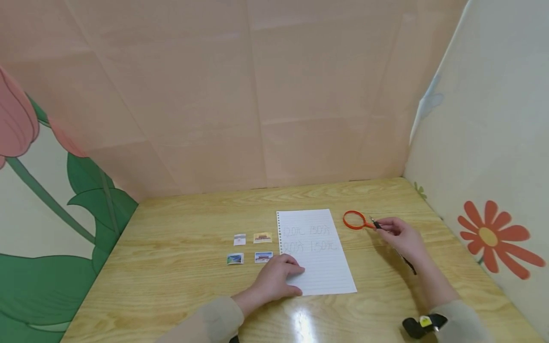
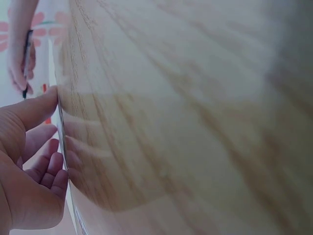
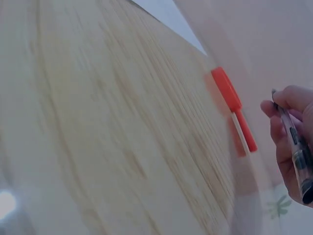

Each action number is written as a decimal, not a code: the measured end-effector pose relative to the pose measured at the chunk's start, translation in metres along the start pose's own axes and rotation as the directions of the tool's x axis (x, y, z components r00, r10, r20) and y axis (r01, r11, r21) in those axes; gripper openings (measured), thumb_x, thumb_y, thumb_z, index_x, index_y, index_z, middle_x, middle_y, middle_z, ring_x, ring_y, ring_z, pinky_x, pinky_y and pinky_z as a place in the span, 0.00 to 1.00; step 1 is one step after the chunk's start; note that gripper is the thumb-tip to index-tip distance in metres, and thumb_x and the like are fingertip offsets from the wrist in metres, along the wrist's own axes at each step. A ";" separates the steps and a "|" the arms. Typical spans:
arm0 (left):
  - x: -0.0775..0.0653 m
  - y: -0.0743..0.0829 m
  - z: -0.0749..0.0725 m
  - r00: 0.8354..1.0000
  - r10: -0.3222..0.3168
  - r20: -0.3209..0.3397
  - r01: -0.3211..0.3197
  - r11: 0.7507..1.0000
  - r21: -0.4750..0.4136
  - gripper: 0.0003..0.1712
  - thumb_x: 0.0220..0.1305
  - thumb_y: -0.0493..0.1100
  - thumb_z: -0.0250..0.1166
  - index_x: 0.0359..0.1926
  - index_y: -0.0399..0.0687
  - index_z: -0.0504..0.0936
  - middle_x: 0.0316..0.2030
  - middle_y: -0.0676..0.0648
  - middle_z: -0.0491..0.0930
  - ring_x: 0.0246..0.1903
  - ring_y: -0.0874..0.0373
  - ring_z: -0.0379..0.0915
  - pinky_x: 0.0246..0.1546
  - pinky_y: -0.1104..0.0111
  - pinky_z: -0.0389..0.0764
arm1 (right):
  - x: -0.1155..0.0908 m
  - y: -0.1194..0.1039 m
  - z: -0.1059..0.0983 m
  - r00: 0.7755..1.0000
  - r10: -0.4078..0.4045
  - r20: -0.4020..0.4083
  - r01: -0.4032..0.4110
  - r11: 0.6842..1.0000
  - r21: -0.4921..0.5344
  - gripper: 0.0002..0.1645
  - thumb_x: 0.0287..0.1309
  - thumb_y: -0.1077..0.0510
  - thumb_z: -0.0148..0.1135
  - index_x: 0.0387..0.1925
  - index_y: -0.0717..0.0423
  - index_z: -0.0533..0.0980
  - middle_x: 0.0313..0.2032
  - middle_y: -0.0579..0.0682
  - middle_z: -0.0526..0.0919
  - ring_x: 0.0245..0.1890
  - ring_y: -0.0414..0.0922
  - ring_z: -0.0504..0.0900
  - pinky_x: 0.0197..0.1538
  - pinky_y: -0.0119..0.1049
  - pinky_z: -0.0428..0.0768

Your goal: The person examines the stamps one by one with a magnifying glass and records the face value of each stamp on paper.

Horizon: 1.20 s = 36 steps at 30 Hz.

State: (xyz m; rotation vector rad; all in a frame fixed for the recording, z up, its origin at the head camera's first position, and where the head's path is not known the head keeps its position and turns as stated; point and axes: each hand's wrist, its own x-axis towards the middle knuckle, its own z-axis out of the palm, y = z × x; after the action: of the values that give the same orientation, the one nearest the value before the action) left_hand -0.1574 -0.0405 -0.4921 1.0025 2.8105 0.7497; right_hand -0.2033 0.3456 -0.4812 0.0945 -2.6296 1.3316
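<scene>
My left hand (image 1: 278, 280) rests on the lower left edge of a lined sheet of paper (image 1: 323, 276). Two rows of faint handwriting run across the sheet's upper half. Between the thumb and fingers of my right hand (image 1: 405, 242) is a black-and-clear pen (image 3: 296, 147), its tip pointing up and away, raised over the table. Just beyond those fingertips lies a red-rimmed magnifying glass (image 1: 368, 225), seen edge-on in the right wrist view.
Several small stamps sit left of the paper: a pale one (image 1: 239, 239), a yellow one (image 1: 262, 237), a green-blue one (image 1: 235, 258) and a blue one (image 1: 263, 257). The wooden table (image 1: 180, 276) meets a pink back wall (image 1: 206, 119) and flower-painted side walls.
</scene>
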 end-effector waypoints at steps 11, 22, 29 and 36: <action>0.000 0.000 0.000 1.000 -0.009 0.009 0.009 1.000 -0.007 0.29 0.48 0.53 0.79 0.53 0.53 0.86 0.47 0.57 0.78 0.49 0.61 0.69 0.55 0.67 0.70 | 0.003 0.025 -0.026 0.982 -0.014 -0.190 -0.034 0.968 -0.249 0.17 0.61 0.57 0.67 0.49 0.60 0.80 0.35 0.52 0.80 0.27 0.32 0.73 0.23 0.30 0.73; 0.000 0.001 -0.001 1.000 -0.008 0.015 0.008 1.000 -0.013 0.28 0.49 0.52 0.79 0.53 0.52 0.86 0.47 0.57 0.78 0.49 0.60 0.69 0.54 0.67 0.70 | 0.005 0.043 -0.026 0.972 -0.029 -0.232 -0.055 0.937 -0.346 0.16 0.58 0.58 0.69 0.46 0.61 0.80 0.31 0.53 0.81 0.30 0.43 0.77 0.31 0.35 0.69; 0.000 0.002 -0.002 1.000 -0.016 0.019 0.017 1.000 -0.021 0.28 0.49 0.52 0.79 0.53 0.52 0.86 0.47 0.57 0.78 0.49 0.60 0.69 0.55 0.67 0.70 | 0.006 0.048 -0.024 0.971 -0.032 -0.236 -0.058 0.929 -0.364 0.16 0.58 0.59 0.69 0.46 0.61 0.81 0.31 0.55 0.82 0.32 0.49 0.78 0.33 0.40 0.69; -0.001 0.002 -0.002 1.000 -0.021 0.021 0.022 0.999 -0.027 0.29 0.49 0.52 0.79 0.53 0.52 0.86 0.47 0.57 0.78 0.49 0.60 0.69 0.54 0.67 0.70 | 0.008 0.054 -0.024 0.974 -0.010 -0.225 -0.075 0.927 -0.366 0.16 0.58 0.58 0.69 0.47 0.61 0.81 0.31 0.55 0.82 0.32 0.52 0.78 0.32 0.41 0.68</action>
State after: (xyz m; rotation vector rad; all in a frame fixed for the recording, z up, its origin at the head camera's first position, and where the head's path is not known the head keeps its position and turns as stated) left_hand -0.1559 -0.0401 -0.4895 0.9688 2.7810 0.7678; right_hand -0.2156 0.3972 -0.5087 -0.1471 -2.6416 0.7727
